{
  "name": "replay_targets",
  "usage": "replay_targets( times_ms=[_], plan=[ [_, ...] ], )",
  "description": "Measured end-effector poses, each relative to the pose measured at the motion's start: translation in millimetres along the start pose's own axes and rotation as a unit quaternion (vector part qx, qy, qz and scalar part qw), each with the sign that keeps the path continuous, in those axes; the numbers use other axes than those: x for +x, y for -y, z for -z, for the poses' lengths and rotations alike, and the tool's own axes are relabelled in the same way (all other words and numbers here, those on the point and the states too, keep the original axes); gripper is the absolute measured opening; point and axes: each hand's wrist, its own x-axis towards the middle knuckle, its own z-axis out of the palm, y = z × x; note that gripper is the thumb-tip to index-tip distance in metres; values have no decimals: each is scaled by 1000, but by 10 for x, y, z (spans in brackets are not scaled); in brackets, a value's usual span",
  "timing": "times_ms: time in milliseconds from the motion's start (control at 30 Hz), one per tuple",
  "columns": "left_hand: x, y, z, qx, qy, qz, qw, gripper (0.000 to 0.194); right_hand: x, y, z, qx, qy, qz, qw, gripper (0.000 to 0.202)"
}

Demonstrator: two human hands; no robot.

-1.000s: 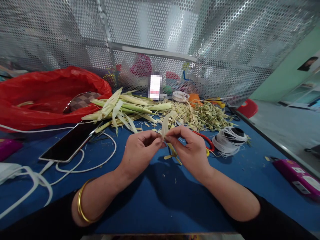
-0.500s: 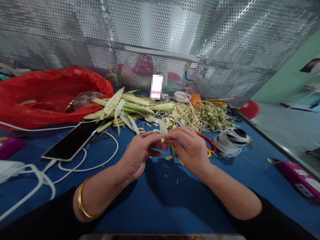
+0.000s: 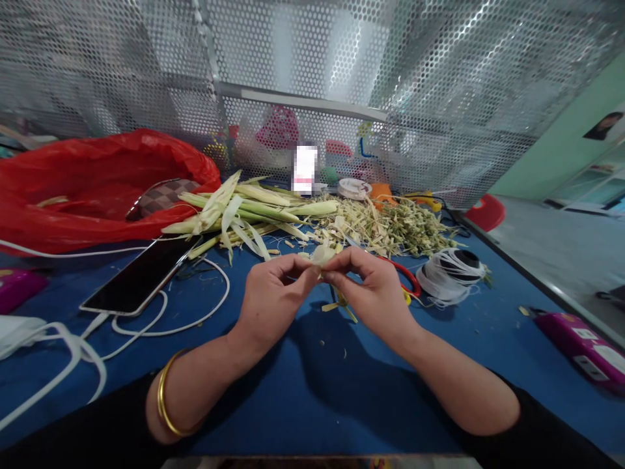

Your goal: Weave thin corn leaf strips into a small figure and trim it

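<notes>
Above the middle of the blue table, my left hand and my right hand meet fingertip to fingertip. Both are closed in a pinch on a small pale piece of corn husk, whose thin top stands up beyond the fingers. Its lower end is hidden behind my fingertips. Just behind my hands lies a heap of pale green husks and stalks. Scissors with red handles lie partly hidden behind my right hand. Some yellowish scraps show below my fingers.
A red plastic bag stands at the left, beside a phone and white cables. Dried plant bits are piled at the back. A spool of white cord and a purple power strip are on the right.
My left hand has turned over, its thumb and fingers now pinching the husk closely against my right fingertips. The husk's upright tip has folded lower. My right hand has barely moved.
</notes>
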Motion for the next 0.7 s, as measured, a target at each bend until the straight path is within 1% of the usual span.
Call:
replay_targets(
  times_ms=[133, 233, 300, 367, 433, 533, 600, 700],
  plan=[
    [1, -5, 9, 21, 10, -38, 999, 8, 15, 19, -1, 44, 2, -25, 999, 10],
    [-1, -3, 24, 38, 44, -64, 996, 8, 37, 25, 10, 71, -1, -49, 996, 11],
    [-2, 2, 31, 53, 58, -78, 994, 8, 54, 28, 19, 106, 2, -77, 991, 14],
    [0, 4, 32, 60, 59, -83, 993, 8, 69, 29, 26, 159, 13, -103, 982, 16],
    [6, -3, 25, 50, 54, -69, 995, 8, 82, 18, 25, 197, 27, -118, 973, 16],
    [21, -27, 9, -5, 53, -17, 998, 10, 87, -22, 12, 191, 28, -121, 974, 18],
    [32, -40, 1, -41, 45, 24, 998, 10, 77, -55, -4, 159, 11, -96, 983, 18],
    [47, -34, 1, -88, 39, 74, 993, 12, 40, -87, -24, 71, -11, -20, 997, 17]
  ],
)
